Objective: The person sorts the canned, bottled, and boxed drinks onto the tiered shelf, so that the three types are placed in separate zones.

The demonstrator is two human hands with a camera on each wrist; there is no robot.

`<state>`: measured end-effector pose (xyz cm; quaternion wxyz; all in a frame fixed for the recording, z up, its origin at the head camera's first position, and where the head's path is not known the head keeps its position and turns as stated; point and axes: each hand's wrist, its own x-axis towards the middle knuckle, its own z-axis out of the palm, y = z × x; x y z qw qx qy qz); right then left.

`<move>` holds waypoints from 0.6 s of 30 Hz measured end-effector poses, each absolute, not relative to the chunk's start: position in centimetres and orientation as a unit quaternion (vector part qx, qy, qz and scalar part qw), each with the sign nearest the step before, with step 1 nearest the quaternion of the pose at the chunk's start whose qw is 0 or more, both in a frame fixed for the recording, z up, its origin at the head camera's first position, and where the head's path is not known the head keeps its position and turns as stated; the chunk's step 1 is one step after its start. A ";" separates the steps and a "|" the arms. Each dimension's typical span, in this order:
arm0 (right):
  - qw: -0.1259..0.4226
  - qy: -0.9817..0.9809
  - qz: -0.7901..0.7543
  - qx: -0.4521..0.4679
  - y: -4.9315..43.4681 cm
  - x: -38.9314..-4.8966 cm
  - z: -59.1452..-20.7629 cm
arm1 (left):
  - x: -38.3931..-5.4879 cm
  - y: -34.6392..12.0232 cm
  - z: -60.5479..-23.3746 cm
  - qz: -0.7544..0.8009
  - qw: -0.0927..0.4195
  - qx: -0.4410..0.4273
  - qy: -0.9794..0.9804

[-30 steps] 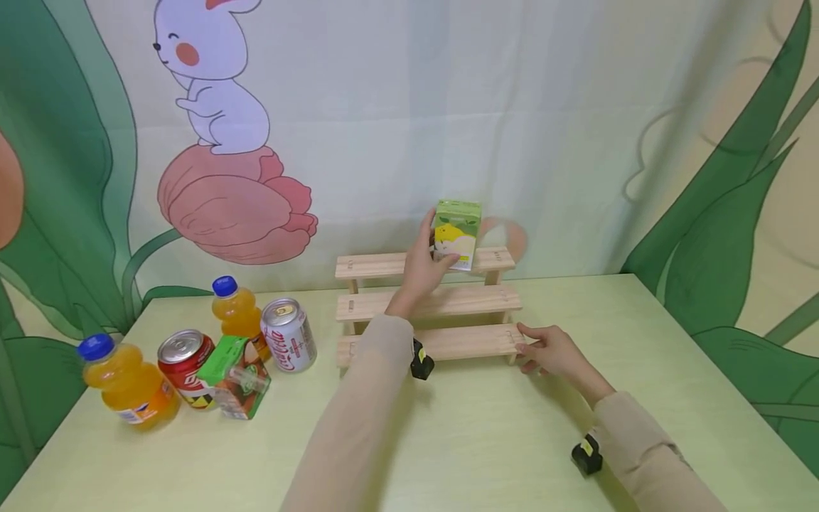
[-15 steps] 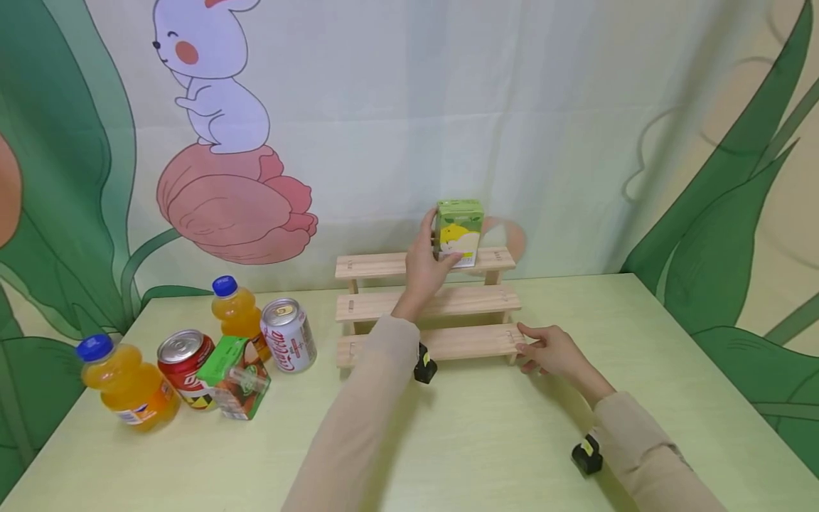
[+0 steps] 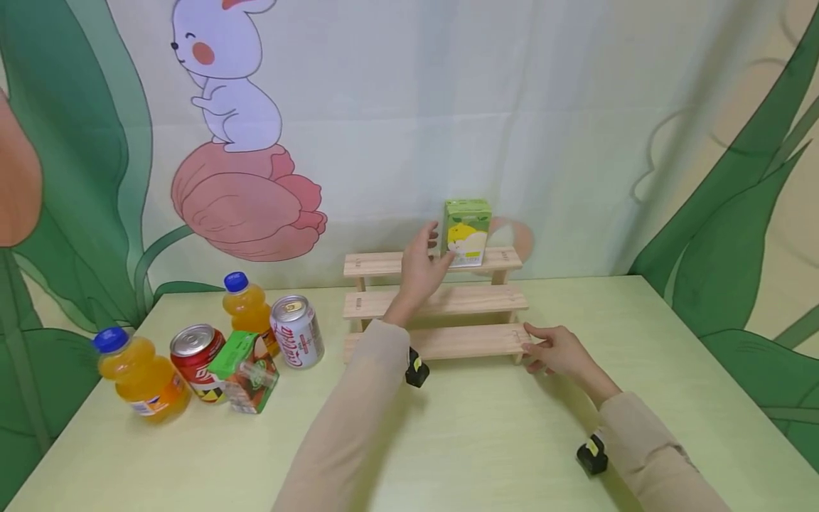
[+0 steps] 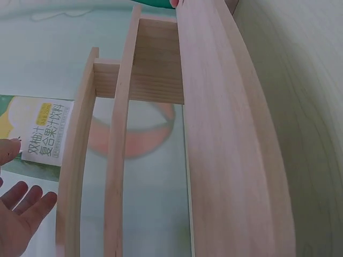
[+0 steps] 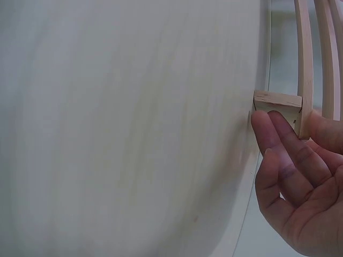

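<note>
A green and yellow juice box [image 3: 472, 231] stands upright on the top step of a three-tier wooden display shelf [image 3: 461, 343]. Beside the box's left side is my left hand [image 3: 424, 276], fingers spread and apart from it, the thumb tip at its front lower corner. In the left wrist view, the printed front of the juice box [image 4: 45, 128] shows past that thumb. My right hand [image 3: 558, 353] pinches the right end of the lowest step. In the right wrist view, the right hand [image 5: 300, 187] has its thumb on the board's end and fingertips by the leg.
At the left of the table [image 3: 480, 441] stand two orange drink bottles [image 3: 143, 377] [image 3: 246, 306], a red can [image 3: 197, 359], a silver Coca-Cola can [image 3: 297, 334] and a green-topped drink carton [image 3: 246, 373]. A printed curtain [image 3: 384, 142] hangs behind the shelf.
My left hand has let go of the juice box and drawn slightly left, and the box stands on the top step. The right hand keeps its hold. The head view has shifted slightly.
</note>
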<state>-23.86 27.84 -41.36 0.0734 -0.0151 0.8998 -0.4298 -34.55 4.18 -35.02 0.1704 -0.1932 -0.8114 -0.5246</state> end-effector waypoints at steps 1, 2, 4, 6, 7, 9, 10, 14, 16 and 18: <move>0.073 0.900 -0.430 -0.015 27.8 -23.9 -41.4 | -34.4 4.0 -35.0 -0.529 0.171 -0.195 -0.808; 0.073 0.900 -0.430 -0.016 27.9 -23.9 -41.4 | -34.3 3.9 -35.0 -0.533 0.173 -0.196 -0.805; 0.072 0.899 -0.432 -0.017 27.8 -23.8 -41.3 | -34.0 3.6 -34.9 -0.544 0.174 -0.198 -0.797; 0.071 0.899 -0.432 -0.019 27.8 -23.8 -41.3 | -33.6 3.4 -34.9 -0.557 0.171 -0.195 -0.789; 0.070 0.899 -0.433 -0.020 27.8 -23.7 -41.3 | -33.5 3.2 -34.9 -0.565 0.169 -0.193 -0.785; 0.070 0.898 -0.434 -0.022 27.7 -23.7 -41.3 | -33.2 2.9 -34.8 -0.579 0.164 -0.186 -0.777; 0.070 0.898 -0.434 -0.024 27.7 -23.7 -41.3 | -33.1 2.7 -34.8 -0.586 0.160 -0.184 -0.772; 0.071 0.896 -0.437 -0.021 27.7 -23.8 -41.4 | -32.5 2.1 -34.6 -0.595 0.157 -0.188 -0.765; 0.071 0.896 -0.438 -0.020 27.7 -23.8 -41.4 | -32.2 1.9 -34.4 -0.597 0.156 -0.194 -0.763; 0.070 0.897 -0.437 -0.018 27.7 -23.8 -41.5 | -31.8 1.7 -34.3 -0.595 0.155 -0.199 -0.763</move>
